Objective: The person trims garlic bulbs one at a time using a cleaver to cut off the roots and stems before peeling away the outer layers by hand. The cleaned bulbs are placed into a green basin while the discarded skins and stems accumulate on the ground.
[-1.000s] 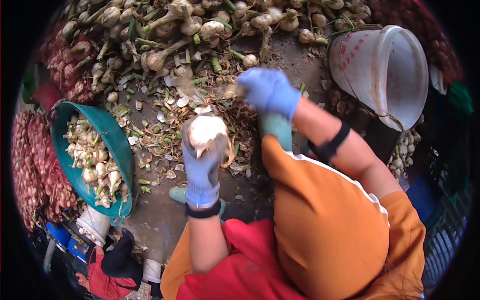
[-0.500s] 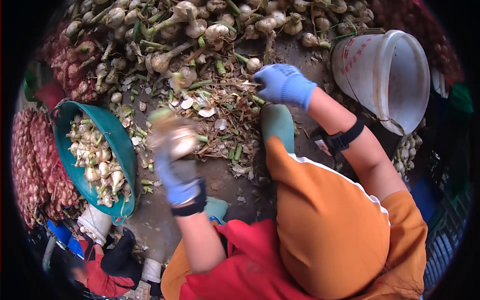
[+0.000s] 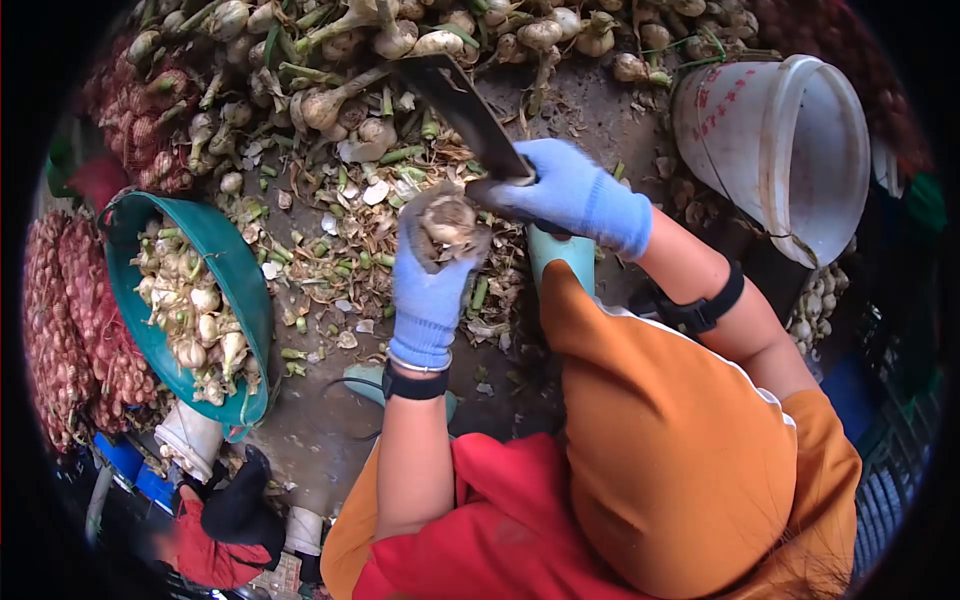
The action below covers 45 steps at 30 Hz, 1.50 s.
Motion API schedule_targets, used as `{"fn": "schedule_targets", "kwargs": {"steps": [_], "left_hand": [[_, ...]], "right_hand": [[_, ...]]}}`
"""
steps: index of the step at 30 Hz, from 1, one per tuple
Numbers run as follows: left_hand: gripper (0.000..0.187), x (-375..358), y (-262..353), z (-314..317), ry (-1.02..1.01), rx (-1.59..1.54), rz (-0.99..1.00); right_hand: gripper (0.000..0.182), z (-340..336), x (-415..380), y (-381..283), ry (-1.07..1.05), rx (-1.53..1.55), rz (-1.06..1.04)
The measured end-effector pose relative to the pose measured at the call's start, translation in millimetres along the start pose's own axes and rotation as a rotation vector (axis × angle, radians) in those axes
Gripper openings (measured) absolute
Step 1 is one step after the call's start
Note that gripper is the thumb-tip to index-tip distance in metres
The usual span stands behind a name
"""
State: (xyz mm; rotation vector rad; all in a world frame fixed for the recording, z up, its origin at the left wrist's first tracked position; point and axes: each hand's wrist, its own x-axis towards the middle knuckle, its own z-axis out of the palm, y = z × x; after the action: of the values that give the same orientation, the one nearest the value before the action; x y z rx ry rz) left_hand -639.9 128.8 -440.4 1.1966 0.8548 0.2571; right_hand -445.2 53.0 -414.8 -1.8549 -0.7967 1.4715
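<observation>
My left hand [image 3: 435,270], in a blue glove, is wrapped round a garlic bulb [image 3: 450,220] with its cut or root side showing. Close beside it on the right, my right hand [image 3: 570,195], gloved too, grips the handle of a wide dark knife [image 3: 465,110], whose blade points up and to the left. Below both hands, peelings and cut green stems [image 3: 350,250] cover the ground. A heap of garlic with stalks [image 3: 330,105] lies beyond the blade.
At the left stands a green tub [image 3: 240,290] with trimmed bulbs in it, near red net sacks [image 3: 65,320]. A white bucket [image 3: 730,130] lies tilted at the upper right. Another person [image 3: 215,545] sits at the lower left.
My left hand has moved right and up with a bulb, next to my right hand. The knife blade, thin and edge-on before, now shows its broad side and points up-left.
</observation>
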Motion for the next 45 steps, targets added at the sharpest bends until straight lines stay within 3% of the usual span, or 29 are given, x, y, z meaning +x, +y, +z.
{"fn": "schedule_targets", "kwargs": {"steps": [1,2,3,5,6,9,10,12,13,14,15,17,18,19,21,23,24,25,27,28,29,31,33,35,36,38,42,44,45], "left_hand": [[0.063,-2.3,2.4,-1.6,0.059,-0.093,-0.059],[0.055,-4.3,4.8,-3.8,0.048,-0.074,0.034],[0.059,-8.4,5.6,-9.1,0.038,-0.004,-0.055],[0.062,-15.8,-4.7,-15.7,0.103,0.730,0.372],[0.067,-11.3,-4.4,-10.4,0.087,0.427,0.155],[0.067,-15.0,6.7,-2.8,0.076,0.214,0.158],[0.065,-16.5,8.1,-3.1,0.090,0.364,0.209],[0.055,-23.7,-42.3,-25.6,0.112,0.229,0.129],[0.046,-26.3,-60.2,-33.7,0.133,0.095,0.044],[0.046,-26.0,-59.0,-15.7,0.245,0.333,0.282],[0.046,-27.3,-38.9,-6.5,0.246,0.335,0.284],[0.054,-28.1,12.1,8.9,0.229,-0.226,-0.172],[0.050,-32.1,15.2,8.5,0.045,-0.448,-0.027],[0.052,-36.9,8.6,11.8,0.099,-0.320,-0.011],[0.063,-41.3,37.2,18.4,0.067,-0.872,-0.172],[0.069,-15.3,-2.9,10.0,0.097,0.177,0.278],[0.073,-10.4,-7.8,4.9,0.102,0.526,0.245],[0.073,-12.2,-10.8,0.7,0.099,0.525,0.243],[0.069,-18.0,2.1,-0.8,0.071,-0.571,-0.110],[0.055,-20.8,22.8,1.2,0.148,-0.248,-0.288],[0.037,-23.8,13.3,-9.8,0.145,-0.071,-0.179],[0.041,-17.7,33.0,-17.1,0.342,-0.064,0.105],[0.045,-21.4,53.9,-62.3,0.351,-0.510,0.222],[0.050,-28.7,72.4,-117.9,-0.269,-1.416,0.238],[0.050,-30.1,72.5,-121.6,-0.276,-1.417,0.232],[0.048,-28.8,69.3,-124.7,0.058,-1.406,0.386],[0.038,4.5,13.5,-56.9,0.130,-0.791,-0.070],[0.038,13.0,-7.7,-12.7,0.169,-0.783,-0.335],[0.046,16.2,-29.1,-11.6,0.077,-0.867,-0.321]], "right_hand": [[0.026,-0.4,-5.1,4.0,0.001,0.000,-0.002],[0.025,-0.4,-8.8,5.3,0.133,-0.315,-0.252],[0.026,1.2,-10.8,4.3,0.264,-0.629,-0.502],[0.030,12.1,-16.0,3.4,0.164,-0.787,-0.575],[0.031,13.9,-17.3,3.3,0.143,-0.758,-0.576],[0.031,14.6,-18.3,0.9,0.113,-0.733,-0.568],[0.031,14.0,-17.7,0.0,0.107,-0.738,-0.560],[0.031,11.4,-17.3,-2.0,0.120,-0.739,-0.553],[0.032,10.9,-17.0,-2.2,0.131,-0.737,-0.543],[0.029,8.3,-13.0,2.4,0.131,-0.754,-0.503],[0.029,9.0,-9.2,8.3,0.132,-0.752,-0.505],[0.021,11.4,3.2,28.9,0.199,-0.722,-0.410],[0.015,6.5,25.1,52.0,0.186,-0.692,-0.132],[0.019,-5.2,31.6,65.3,0.214,-0.590,0.006],[0.028,-11.0,22.1,52.0,0.042,-0.075,0.197],[0.028,9.7,19.2,48.8,-0.085,0.278,0.094],[0.028,21.3,15.8,38.8,-0.122,0.524,0.014],[0.026,18.3,13.6,29.1,-0.172,0.482,0.035],[0.034,16.9,8.9,14.0,0.049,-0.075,-0.413],[0.032,13.8,9.1,13.4,0.112,-0.333,-0.518],[0.032,5.5,16.7,19.1,0.117,-0.341,-0.525],[0.035,-16.0,35.5,38.3,-0.117,-0.622,0.121],[0.039,-36.0,29.4,46.4,0.065,-0.495,0.117],[0.035,-41.3,28.6,55.3,0.287,-0.616,-0.114],[0.034,-43.9,38.0,63.8,0.300,-0.749,-0.145],[0.033,-43.7,58.2,73.2,0.323,-0.888,-0.185],[0.025,-16.2,62.2,53.6,0.381,-0.602,-0.312],[0.025,1.1,36.5,29.8,0.293,-0.410,-0.453],[0.025,10.5,22.6,24.4,0.234,-0.352,-0.549]]}}
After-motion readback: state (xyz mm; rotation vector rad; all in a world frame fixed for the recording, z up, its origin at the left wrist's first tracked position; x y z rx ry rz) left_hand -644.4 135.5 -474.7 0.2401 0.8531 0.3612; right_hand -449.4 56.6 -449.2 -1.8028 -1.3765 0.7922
